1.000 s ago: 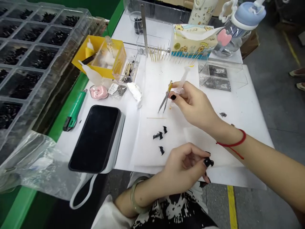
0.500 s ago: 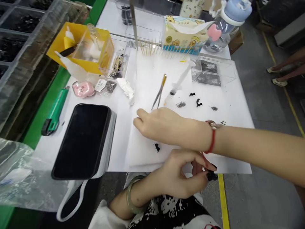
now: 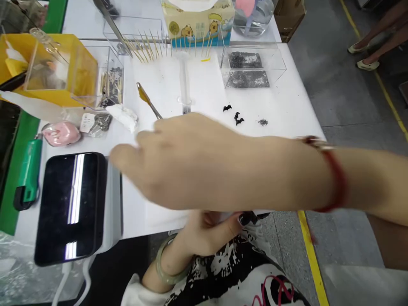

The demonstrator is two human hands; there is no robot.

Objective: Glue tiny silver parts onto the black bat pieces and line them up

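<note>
My right hand [image 3: 188, 161] stretches across the middle of the view, blurred, its fingers curled down with their tips hidden. It covers part of the white work surface and most of my left hand [image 3: 207, 238]. Below it, the left thumb presses on a small black piece [image 3: 254, 217] at the dark thumbnail; the other fingers are mostly hidden. Just beyond my right hand lie tweezers [image 3: 148, 100] with gold-coloured ends and a clear syringe [image 3: 185, 80]. Small black curved pieces [image 3: 238, 119] and a little heap of grey bits [image 3: 263, 122] rest to the right.
A phone [image 3: 70, 204] lies at left beside a green cutter [image 3: 29, 170]. Behind stand a yellow box [image 3: 81, 63], upright wooden sticks [image 3: 153, 44], a tissue pack [image 3: 199, 27] and a clear case [image 3: 274, 63] around dark blocks. Another person's feet [image 3: 366, 63] show at right.
The view has shifted, so table things sit further left. My right hand looks larger and closer and now hides much of my left hand, which still pinches the black piece.
</note>
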